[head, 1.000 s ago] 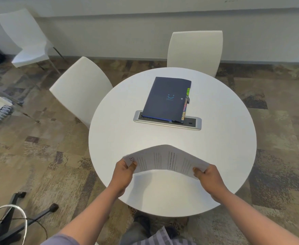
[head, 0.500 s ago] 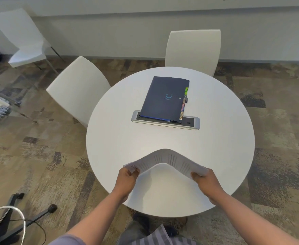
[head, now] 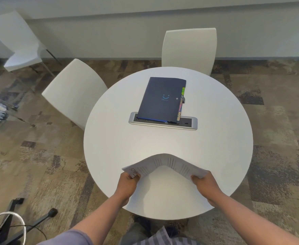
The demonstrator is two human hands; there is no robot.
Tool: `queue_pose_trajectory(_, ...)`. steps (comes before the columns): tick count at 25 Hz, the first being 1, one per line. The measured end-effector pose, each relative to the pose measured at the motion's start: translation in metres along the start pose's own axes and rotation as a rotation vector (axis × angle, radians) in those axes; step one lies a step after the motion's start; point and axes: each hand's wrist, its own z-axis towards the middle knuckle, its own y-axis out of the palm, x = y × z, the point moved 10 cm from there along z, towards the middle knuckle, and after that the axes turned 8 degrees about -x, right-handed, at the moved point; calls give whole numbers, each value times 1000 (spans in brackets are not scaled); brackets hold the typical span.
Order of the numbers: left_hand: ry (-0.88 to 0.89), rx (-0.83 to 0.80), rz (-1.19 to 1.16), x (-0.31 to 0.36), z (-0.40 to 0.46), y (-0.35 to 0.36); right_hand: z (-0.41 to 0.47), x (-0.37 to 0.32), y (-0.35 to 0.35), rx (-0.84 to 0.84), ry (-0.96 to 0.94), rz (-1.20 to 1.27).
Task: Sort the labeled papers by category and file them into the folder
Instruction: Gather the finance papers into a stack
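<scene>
A stack of printed white papers (head: 164,162) arches upward over the near part of the round white table (head: 113,142). My left hand (head: 128,183) grips the stack's left end, where a handwritten label shows. My right hand (head: 206,183) grips its right end. A dark blue folder (head: 160,99) with a smiley mark lies shut at the table's far middle, coloured index tabs (head: 181,105) sticking out along its right edge.
The folder's near edge overlaps a silver power socket strip (head: 189,124) set in the table top. Two white chairs (head: 74,91) (head: 189,50) stand at the table's far side, a third (head: 16,39) at far left. A black stand with cable (head: 8,225) is at bottom left.
The paper stack has bowed up more steeply as my hands came closer together. The folder has not moved.
</scene>
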Motion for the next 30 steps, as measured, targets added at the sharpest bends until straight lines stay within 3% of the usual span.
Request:
queue_pose_trajectory(6, 118, 78, 39, 52, 1, -20, 4, -13, -6, 3, -5, 8)
queue_pose_trajectory(9, 195, 122, 208, 93, 8, -44, 12, -37, -14, 5, -60, 120)
queue_pose_trajectory(11, 261, 163, 370, 124, 8, -58, 12, -57, -24, 115, -125, 127)
queue_pose_trajectory(14, 406, 172, 623, 172, -2, -61, -2, -101, -31, 305, -299, -272)
queue_pose_trajectory(17, 484, 127, 767, 197, -4, -50, -8, -147, 7, 231, -463, -702)
queue_pose_trajectory(19, 538, 89, 828, 207, -6, -38, -11, -160, 28, 157, -533, -740)
queue_pose_trajectory(23, 676, 4, 902, 236, -6, -25, -13, -157, 36, 140, -472, -547)
queue_pose_trajectory(24, 755, 25, 895, 245, -9, -25, -12, -156, 34, 160, -457, -516)
queue_pose_trajectory(26, 851, 231, 872, 255, -18, -35, -10, -152, 29, 179, -406, -394)
queue_pose_trajectory(28, 683, 348, 755, 244, -10, -50, -7, -143, 21, 171, -315, -96)
queue_pose_trajectory(30, 455, 128, 544, 209, 14, -45, -5, -131, 20, 167, -227, 218)
